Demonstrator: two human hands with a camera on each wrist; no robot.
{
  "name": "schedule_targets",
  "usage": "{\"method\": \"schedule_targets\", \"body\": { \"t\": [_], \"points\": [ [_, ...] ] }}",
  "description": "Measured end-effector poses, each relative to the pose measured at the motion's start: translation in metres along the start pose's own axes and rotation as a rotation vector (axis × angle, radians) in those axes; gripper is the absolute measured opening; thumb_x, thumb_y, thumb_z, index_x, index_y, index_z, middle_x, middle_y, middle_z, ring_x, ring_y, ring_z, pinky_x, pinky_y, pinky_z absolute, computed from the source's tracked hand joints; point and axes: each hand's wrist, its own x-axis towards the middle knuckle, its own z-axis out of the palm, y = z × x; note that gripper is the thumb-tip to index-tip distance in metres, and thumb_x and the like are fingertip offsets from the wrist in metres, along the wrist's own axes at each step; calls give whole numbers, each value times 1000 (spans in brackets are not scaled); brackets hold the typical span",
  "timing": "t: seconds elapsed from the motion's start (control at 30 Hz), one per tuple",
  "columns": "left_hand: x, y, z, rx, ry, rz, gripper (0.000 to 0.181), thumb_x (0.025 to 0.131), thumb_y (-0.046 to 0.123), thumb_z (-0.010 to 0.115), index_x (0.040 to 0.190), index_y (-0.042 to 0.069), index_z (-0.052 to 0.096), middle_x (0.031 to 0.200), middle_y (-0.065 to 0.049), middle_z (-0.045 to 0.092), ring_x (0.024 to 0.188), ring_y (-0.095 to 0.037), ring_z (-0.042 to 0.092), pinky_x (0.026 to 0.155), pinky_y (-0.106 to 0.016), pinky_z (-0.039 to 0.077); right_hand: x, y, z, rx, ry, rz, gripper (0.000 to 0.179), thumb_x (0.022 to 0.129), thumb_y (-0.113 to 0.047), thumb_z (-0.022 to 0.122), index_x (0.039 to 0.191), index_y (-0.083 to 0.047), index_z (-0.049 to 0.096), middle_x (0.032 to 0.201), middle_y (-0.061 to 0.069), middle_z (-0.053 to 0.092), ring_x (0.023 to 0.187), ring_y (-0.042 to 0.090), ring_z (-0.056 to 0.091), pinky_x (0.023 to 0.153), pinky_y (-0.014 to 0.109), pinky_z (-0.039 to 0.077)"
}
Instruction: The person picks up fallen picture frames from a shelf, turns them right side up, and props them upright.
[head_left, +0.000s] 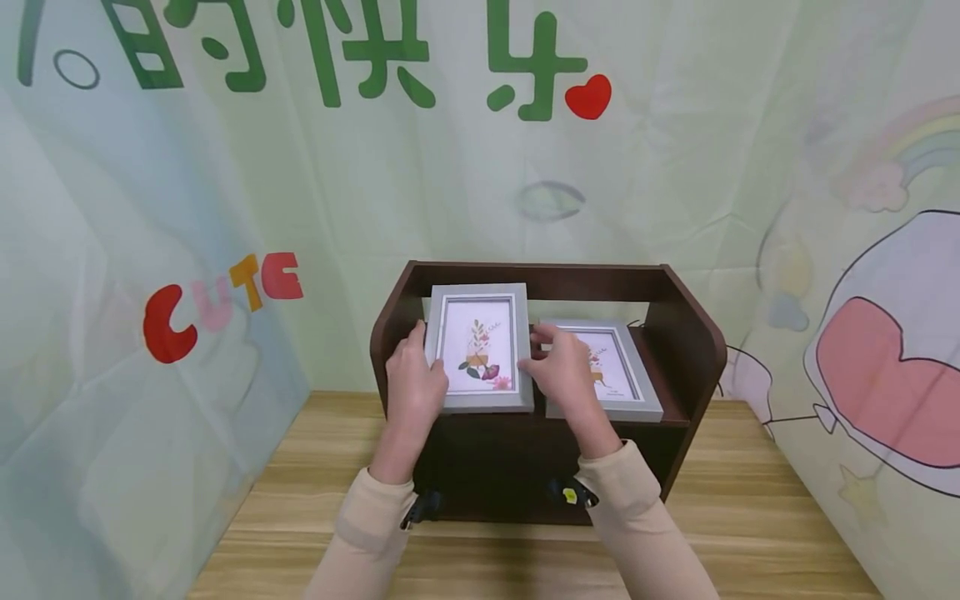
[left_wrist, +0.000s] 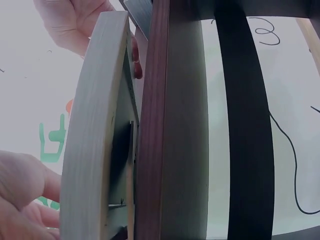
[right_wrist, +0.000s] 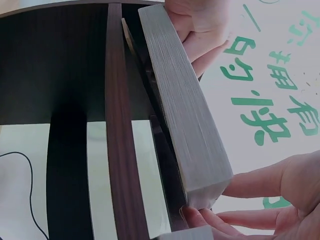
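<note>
- Left hand (head_left: pixel 415 375) is pinching one side of the left picture frame (head_left: pixel 478 333), right hand (head_left: pixel 564 367) is pinching the other; both are closing just enough to grip its edges.
- Table (head_left: pixel 255 517) is carrying a dark shelf unit (head_left: pixel 697 342), and that frame is tilting back over its left half. Can't tell if it's resting any weight there.
- IMO keeping both hands level is the way to go, with light thumbs by the glazed front and the lower edge turning square to the shelf.
- Room-wise, space above and toward the person is looking open; the left side panel is crowding the left hand.
- The right picture frame (head_left: pixel 611 367) is lying just beside, so the right fingers are working in a narrow gap.
- A thin strip (left_wrist: pixel 130 190) is standing off the back, probably risking a snag.
</note>
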Motion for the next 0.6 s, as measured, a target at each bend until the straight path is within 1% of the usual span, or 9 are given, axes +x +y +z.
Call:
{"method": "schedule_targets", "body": {
  "t": [0.17, 0.33, 0.47, 0.6],
  "points": [
    [1, 1, -1, -19, -12, -1, 57, 91, 6, 57, 143, -2, 36, 138, -24, 48, 126, -37, 47, 105, -49, 40, 3, 1, -3, 40, 3, -8, 57, 77, -2, 75, 130, 2, 54, 119, 18, 65, 102, 29, 67, 85, 39, 55],
    [3, 2, -2, -46, -18, -6, 56, 91, 7, 57, 143, 0, 37, 140, -21, 47, 126, -36, 48, 103, -48, 42, 6, 0, -8, 61, -34, 18, 55, 79, -4, 74, 130, 0, 55, 122, 17, 63, 108, 29, 64, 88, 40, 54],
    [4, 3, -4, -70, -9, 8, 55, 91, 6, 57, 142, 0, 39, 140, -21, 47, 128, -36, 46, 104, -48, 41, 8, 1, -10, 91, -60, 41, 55, 80, -4, 73, 132, -2, 54, 125, 16, 62, 110, 29, 63, 90, 42, 53],
    [3, 5, -5, -83, 9, 35, 53, 90, 4, 56, 141, -1, 41, 137, -24, 48, 127, -38, 45, 104, -49, 41, 10, 2, -10, 119, -65, 49, 54, 79, -3, 73, 131, -2, 55, 125, 17, 62, 109, 30, 63, 89, 42, 53]
  ]
}}
